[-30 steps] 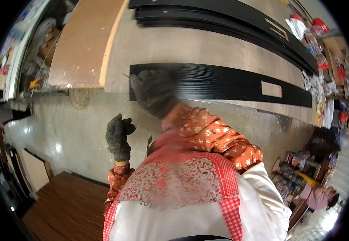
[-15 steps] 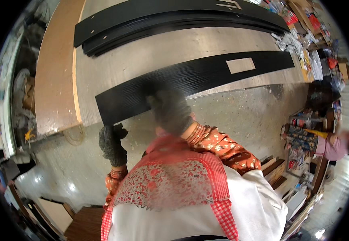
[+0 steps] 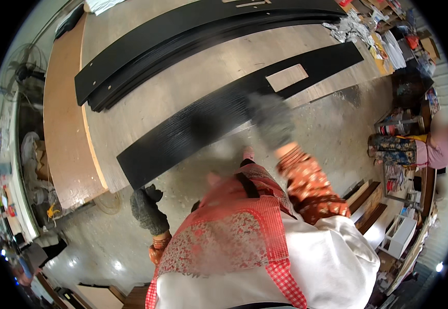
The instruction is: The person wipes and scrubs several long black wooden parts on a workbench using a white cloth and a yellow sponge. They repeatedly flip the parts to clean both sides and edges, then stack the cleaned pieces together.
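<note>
Head view: black board at twelve o'clock on the bench; left hand beside its eight-o'clock end, fingers half-curled, grip unclear; right hand at two o'clock, blurred, grip indeterminable. Probably best: palm flat, clear of the cutout.

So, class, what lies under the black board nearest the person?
The brownish worktop shows through the cutout in the black board and beyond its far edge. Anything beneath its solid part is covered and cannot be seen.
</note>
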`<state>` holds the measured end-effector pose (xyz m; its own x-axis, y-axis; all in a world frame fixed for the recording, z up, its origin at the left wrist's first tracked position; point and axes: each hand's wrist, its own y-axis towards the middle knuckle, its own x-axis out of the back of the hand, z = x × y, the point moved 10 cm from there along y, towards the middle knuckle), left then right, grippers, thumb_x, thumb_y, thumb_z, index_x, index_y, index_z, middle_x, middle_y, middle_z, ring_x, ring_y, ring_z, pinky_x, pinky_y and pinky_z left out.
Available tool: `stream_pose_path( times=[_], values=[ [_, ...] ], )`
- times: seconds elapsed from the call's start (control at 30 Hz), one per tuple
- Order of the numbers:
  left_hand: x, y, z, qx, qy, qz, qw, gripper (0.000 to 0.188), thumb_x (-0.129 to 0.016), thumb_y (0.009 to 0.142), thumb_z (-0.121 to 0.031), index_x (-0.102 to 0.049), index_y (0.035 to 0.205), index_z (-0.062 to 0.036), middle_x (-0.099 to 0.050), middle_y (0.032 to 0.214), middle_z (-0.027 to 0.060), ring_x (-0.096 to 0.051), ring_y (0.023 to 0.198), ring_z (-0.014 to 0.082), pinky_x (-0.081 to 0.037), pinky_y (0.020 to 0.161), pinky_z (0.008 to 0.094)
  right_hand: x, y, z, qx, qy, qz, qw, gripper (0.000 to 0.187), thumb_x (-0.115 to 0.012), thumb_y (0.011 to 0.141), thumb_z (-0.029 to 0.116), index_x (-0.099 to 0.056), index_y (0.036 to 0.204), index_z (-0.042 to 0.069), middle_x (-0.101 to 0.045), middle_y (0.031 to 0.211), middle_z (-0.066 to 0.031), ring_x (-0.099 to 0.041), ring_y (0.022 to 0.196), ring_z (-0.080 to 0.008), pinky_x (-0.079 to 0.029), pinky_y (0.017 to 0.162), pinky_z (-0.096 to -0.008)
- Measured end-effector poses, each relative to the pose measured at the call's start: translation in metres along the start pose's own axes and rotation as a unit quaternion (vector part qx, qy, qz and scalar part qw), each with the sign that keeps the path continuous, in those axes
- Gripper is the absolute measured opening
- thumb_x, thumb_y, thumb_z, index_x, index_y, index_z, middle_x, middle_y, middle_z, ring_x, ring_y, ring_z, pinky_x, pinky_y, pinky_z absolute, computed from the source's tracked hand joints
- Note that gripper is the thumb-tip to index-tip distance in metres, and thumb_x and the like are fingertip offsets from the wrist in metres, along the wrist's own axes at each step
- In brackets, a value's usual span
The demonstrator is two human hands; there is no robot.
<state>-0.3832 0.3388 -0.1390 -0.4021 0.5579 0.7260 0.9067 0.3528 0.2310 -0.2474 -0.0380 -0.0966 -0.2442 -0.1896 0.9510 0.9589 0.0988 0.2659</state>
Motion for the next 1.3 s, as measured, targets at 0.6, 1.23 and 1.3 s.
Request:
stream_pose_path(
  times=[0.6, 1.23, 1.3],
  values=[
    [-0.029, -0.024, -0.072, 0.130, -0.183, -0.185, 0.957, 0.036, -0.056, 0.099, -0.030, -0.064, 0.114, 0.0018, -0.068, 0.090, 0.0112, -0.062, 0.076, 0.0166, -0.052, 0.069, 0.0310, 0.059, 0.035, -0.286, -0.152, -0.084, -0.129, 0.976, 0.027, -0.058, 0.087, 0.021, -0.070, 0.111, 0.017, -0.070, 0.095, -0.0093, -0.065, 0.091, -0.0317, -0.051, 0.078, -0.0464],
    [-0.273, 0.022, -0.385, -0.309, 0.125, 0.004, 0.943, 0.052, -0.069, 0.085, -0.022, -0.053, 0.130, -0.0023, -0.060, 0.126, 0.0192, -0.054, 0.120, 0.0399, -0.033, 0.110, 0.0562, 0.097, 0.120, -0.620, -0.123, -0.176, -0.125, 0.969, 0.053, -0.056, 0.091, 0.045, -0.059, 0.129, 0.008, -0.056, 0.133, -0.0187, -0.053, 0.119, -0.0398, -0.042, 0.100, -0.0478],
    [-0.272, 0.023, -0.390, -0.326, 0.133, 0.004, 0.936, 0.054, -0.068, 0.085, -0.022, -0.050, 0.132, -0.0025, -0.059, 0.126, 0.0195, -0.055, 0.119, 0.0401, -0.033, 0.110, 0.0568, 0.111, 0.153, -0.563, -0.077, -0.128, -0.130, 0.980, 0.071, -0.062, 0.086, 0.054, -0.049, 0.140, 0.010, -0.046, 0.143, -0.0193, -0.048, 0.125, -0.0416, -0.040, 0.103, -0.0490]
  ],
)
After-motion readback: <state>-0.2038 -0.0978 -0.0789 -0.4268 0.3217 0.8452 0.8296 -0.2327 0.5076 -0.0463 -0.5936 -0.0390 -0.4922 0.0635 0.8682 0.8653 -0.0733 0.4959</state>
